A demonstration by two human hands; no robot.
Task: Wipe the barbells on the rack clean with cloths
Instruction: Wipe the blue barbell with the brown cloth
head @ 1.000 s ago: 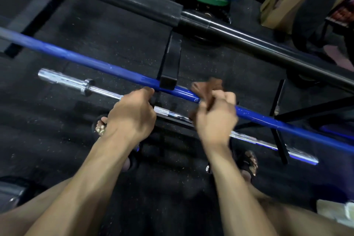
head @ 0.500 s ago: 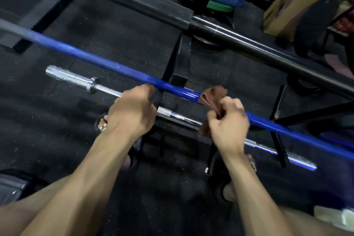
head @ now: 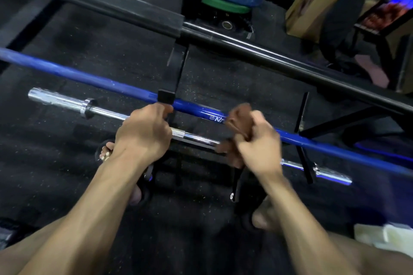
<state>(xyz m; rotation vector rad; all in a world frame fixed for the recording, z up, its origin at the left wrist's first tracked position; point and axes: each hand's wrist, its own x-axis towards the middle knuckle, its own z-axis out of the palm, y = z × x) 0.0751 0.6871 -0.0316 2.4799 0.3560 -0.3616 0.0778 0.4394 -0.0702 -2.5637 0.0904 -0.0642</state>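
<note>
One head-worn wide-angle view looks steeply down and forward, close over the long blue metal barbell (head: 107,83), dark speckled rubber floor (head: 67,140) below.

We see both forearms bare with no sleeves, the hands, left (head: 143,134) and right (head: 257,147), ungloved and ringless, and dark open-toed sandals (head: 143,185) on the feet.

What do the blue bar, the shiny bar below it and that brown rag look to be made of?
The blue bar looks like metal with a glossy blue coating; it glints and carries white lettering. The silver bar looks like polished or chromed steel, mirror-bright with a rough grip band. The brown rag in the right hand looks like soft cloth, crumpled; its weave is too blurred to tell.
</note>
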